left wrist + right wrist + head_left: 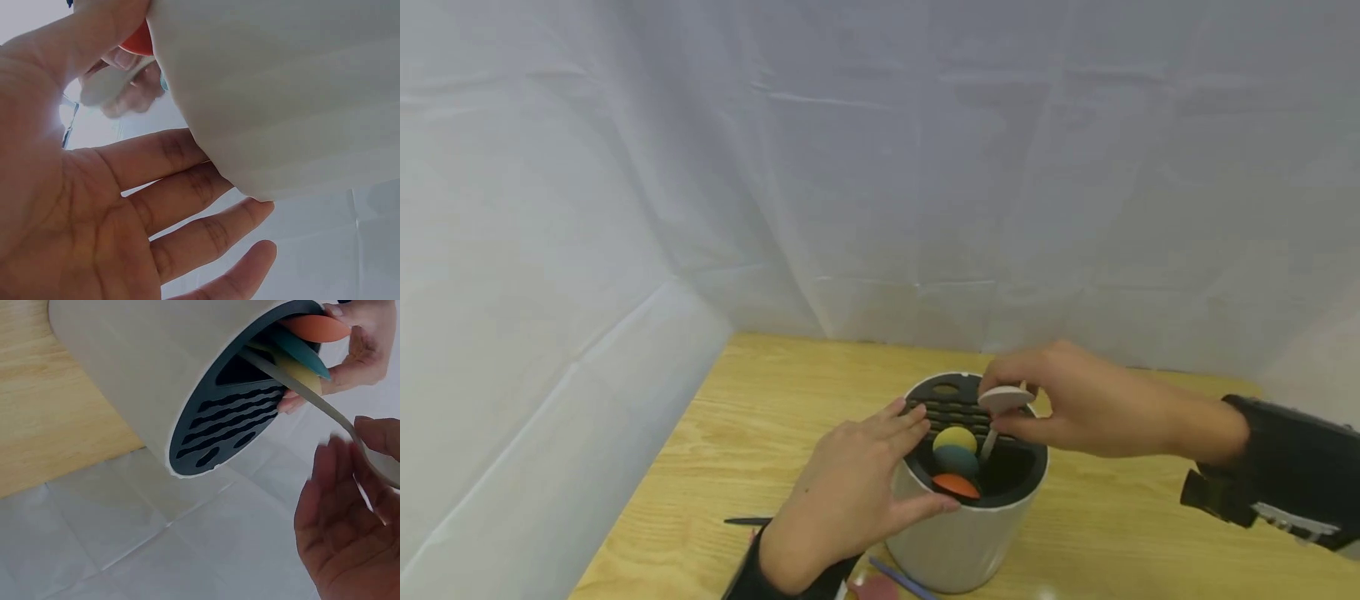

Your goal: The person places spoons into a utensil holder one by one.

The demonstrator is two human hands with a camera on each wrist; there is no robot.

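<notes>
A white cylindrical holder (955, 542) with a dark slotted top (951, 408) stands on the wooden table (737, 433). Yellow (955, 437), teal (957, 458) and orange (957, 485) spoon heads stick out of its open compartment. My right hand (1017, 417) pinches a white spoon (1003, 398) over that compartment, handle pointing down into it. The left hand (880, 467) rests against the holder's left side with straight fingers, thumb along the rim. The right wrist view shows the white spoon's handle (300, 387) entering beside the yellow spoon (300, 375). The left wrist view shows the palm (75, 219) against the holder's wall (281, 94).
A thin dark utensil (748, 522), a purple handle (898, 579) and a reddish spoon head (872, 587) lie on the table near the holder's base. White sheeting (880, 208) closes in the back and left sides.
</notes>
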